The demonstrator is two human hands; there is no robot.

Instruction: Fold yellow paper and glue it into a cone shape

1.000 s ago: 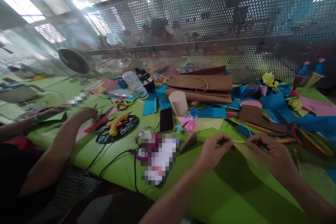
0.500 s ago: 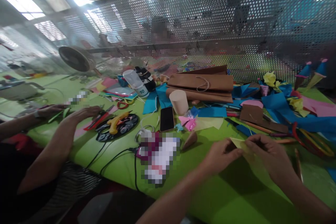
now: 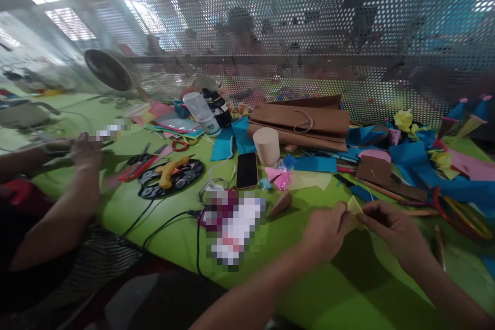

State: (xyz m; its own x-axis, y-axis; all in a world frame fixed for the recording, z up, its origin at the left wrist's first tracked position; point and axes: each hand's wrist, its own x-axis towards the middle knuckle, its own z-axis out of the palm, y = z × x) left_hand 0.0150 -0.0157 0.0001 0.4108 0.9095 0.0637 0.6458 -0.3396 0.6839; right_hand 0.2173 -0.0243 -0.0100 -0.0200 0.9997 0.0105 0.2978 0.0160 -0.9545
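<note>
Both hands pinch a yellow paper (image 3: pixel 353 206) above the bench (image 3: pixel 309 289): left hand (image 3: pixel 325 232) and right hand (image 3: pixel 390 227) fingers closed on its edges.

A shared craft workshop: a long table (image 3: pixel 116 216) under green cloth is strewn with coloured paper scraps (image 3: pixel 410 157), scissors (image 3: pixel 141 162), a glue gun (image 3: pixel 170 170) and brown paper bags (image 3: pixel 305 121), a perforated metal screen (image 3: pixel 309 26) divides off other workers, and a fan (image 3: pixel 108 69) stands nearby
</note>
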